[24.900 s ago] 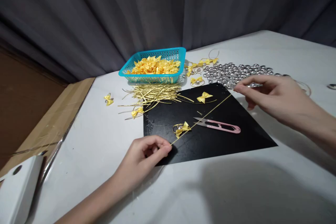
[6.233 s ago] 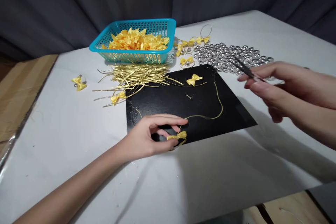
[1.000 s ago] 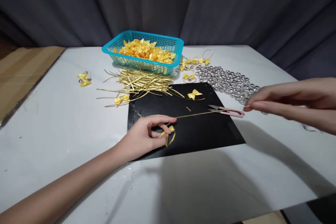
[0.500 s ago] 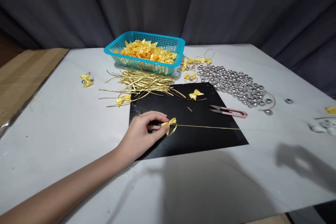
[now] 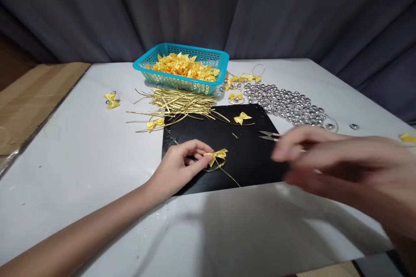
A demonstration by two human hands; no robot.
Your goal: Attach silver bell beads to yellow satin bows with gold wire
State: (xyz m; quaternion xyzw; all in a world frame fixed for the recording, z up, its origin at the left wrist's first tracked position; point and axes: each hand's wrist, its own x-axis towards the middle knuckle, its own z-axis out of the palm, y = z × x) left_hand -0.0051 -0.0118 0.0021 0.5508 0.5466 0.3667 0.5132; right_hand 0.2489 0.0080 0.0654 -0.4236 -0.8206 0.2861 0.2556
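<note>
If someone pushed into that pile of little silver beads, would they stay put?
Probably not. The silver beads look round and shiny, so they would likely roll and scatter over the smooth white table. A few already lie apart from the pile. Each looks tiny, probably light.

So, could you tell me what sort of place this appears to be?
Probably a small craft assembly table: a teal basket of yellow ribbon bows, a heap of gold wire ties, silver beads, and dark curtains behind.

Right hand (image 5: pixel 328 164) motion-blurred, its grip unreadable; it covers the handle of the snips (image 5: pixel 269 136). Desk (image 5: pixel 81 147) cut off at the frame's bottom edge.
</note>
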